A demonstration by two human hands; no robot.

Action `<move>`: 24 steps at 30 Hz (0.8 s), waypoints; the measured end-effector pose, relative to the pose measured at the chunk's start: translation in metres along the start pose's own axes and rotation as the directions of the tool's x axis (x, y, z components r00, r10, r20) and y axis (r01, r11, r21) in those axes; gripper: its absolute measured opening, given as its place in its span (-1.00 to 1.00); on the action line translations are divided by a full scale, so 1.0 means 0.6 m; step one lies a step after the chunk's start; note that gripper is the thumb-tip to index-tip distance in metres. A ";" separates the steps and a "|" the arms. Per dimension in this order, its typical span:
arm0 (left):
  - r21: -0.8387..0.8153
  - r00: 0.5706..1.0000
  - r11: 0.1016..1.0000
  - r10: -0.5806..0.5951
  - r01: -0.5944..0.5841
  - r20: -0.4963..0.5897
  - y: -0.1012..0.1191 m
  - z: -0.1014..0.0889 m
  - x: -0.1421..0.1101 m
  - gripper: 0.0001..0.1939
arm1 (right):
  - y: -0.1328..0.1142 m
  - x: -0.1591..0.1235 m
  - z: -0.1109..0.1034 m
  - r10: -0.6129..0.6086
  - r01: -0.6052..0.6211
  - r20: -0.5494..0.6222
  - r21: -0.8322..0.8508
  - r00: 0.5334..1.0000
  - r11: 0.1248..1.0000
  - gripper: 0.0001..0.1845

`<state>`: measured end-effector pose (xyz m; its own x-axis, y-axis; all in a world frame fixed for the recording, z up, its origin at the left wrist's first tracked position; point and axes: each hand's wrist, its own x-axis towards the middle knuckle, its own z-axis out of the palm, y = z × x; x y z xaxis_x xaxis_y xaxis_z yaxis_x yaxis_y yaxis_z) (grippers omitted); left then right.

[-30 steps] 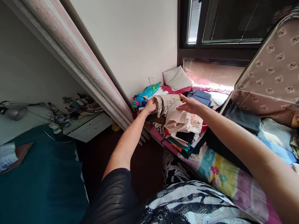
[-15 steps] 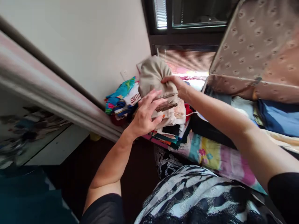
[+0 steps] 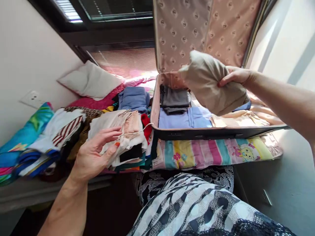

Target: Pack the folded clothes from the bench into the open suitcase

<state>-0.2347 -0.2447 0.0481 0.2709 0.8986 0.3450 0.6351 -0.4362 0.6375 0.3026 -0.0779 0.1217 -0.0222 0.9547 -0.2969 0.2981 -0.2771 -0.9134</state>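
**Beige garment, in hand, over an open suitcase**

Left hand [image 3: 92, 155]: left of the suitcase [image 3: 177, 133], fingers spread and half curled, gripping nothing visible, at the near side of a clothes pile [image 3: 109, 124]; contact cannot be told. Hazard: the pile's layers sit unevenly, so a brush from these fingers could make it slump. Pale cord [image 3: 134, 133]: runs from the pile toward the suitcase's near left corner; it could snag and drag the top pieces askew.

Right hand [image 3: 238, 77]: above the suitcase's right half, fingers closed on one edge of the beige garment [image 3: 206, 87]. The garment hangs over the suitcase's middle. Hazard: a one-sided hold; should the grip slacken, the cloth may unfold or slip, rucking the blue garments [image 3: 173, 118] inside.

Lid [image 3: 184, 36]: upright behind the suitcase, support unseen; a knock might drop it.

Surface: striped quilted mat [image 3: 197, 152], beneath the suitcase and showing along its front. Left of the suitcase, further back, a folded blue piece [image 3: 134, 98]; beyond that, a pale cushion [image 3: 88, 80].

Room: sunlit wall [image 3: 292, 49] right of the suitcase; window blind [image 3: 130, 59] behind, to its left.
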 end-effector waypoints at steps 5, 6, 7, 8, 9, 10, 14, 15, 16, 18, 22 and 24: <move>-0.123 0.991 0.990 -0.049 0.064 0.123 0.030 0.044 0.061 -0.58 | 0.085 0.039 -0.081 0.162 -0.086 0.204 -0.337 0.966 0.938 -0.62; -0.125 0.988 0.990 -0.050 0.069 0.146 0.037 0.050 0.073 -0.58 | 0.091 0.044 -0.084 0.219 -0.117 0.233 -0.386 0.947 0.915 -0.64; -0.127 0.983 0.989 -0.055 0.077 0.173 0.043 0.056 0.087 -0.59 | 0.094 0.047 -0.084 0.284 -0.161 0.250 -0.420 0.925 0.893 -0.66; -0.122 0.977 0.989 -0.059 0.085 0.204 0.049 0.061 0.102 -0.59 | 0.096 0.049 -0.081 0.345 -0.205 0.265 -0.440 0.900 0.874 -0.68; -0.110 0.970 0.990 -0.055 0.084 0.238 0.054 0.065 0.119 -0.61 | 0.098 0.052 -0.075 0.394 -0.241 0.285 -0.449 0.874 0.860 -0.68; -0.093 0.960 0.993 -0.042 0.071 0.276 0.059 0.071 0.139 -0.63 | 0.102 0.056 -0.066 0.424 -0.260 0.316 -0.448 0.849 0.855 -0.68; -0.033 0.872 0.999 0.007 0.010 0.490 0.077 0.110 0.240 -0.72 | 0.153 0.084 0.007 0.491 -0.235 0.493 -0.493 0.718 0.838 -0.70; -0.020 0.830 1.000 0.003 0.009 0.558 0.080 0.127 0.266 -0.67 | 0.174 0.093 0.032 0.522 -0.229 0.505 -0.531 0.687 0.816 -0.70; -0.006 0.783 1.000 -0.002 0.007 0.623 0.082 0.147 0.291 -0.60 | 0.194 0.101 0.057 0.548 -0.220 0.494 -0.575 0.675 0.788 -0.70; 0.020 0.688 0.999 0.010 -0.036 0.726 0.080 0.193 0.331 -0.52 | 0.229 0.113 0.101 0.577 -0.189 0.457 -0.650 0.677 0.736 -0.64; 0.018 0.547 0.980 0.094 -0.197 0.832 0.054 0.291 0.365 -0.51 | 0.254 0.124 0.121 0.523 -0.086 0.505 -0.657 0.686 0.749 -0.61; 0.023 0.531 0.968 0.118 -0.251 0.839 0.036 0.335 0.370 -0.43 | 0.246 0.126 0.096 0.462 -0.047 0.549 -0.608 0.697 0.793 -0.59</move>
<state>-0.0153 -0.0453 0.0003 0.8258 0.4647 -0.3196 0.5630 -0.6468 0.5145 0.2898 -0.0527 -0.0515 -0.4016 0.4773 -0.7816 0.8172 -0.1985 -0.5412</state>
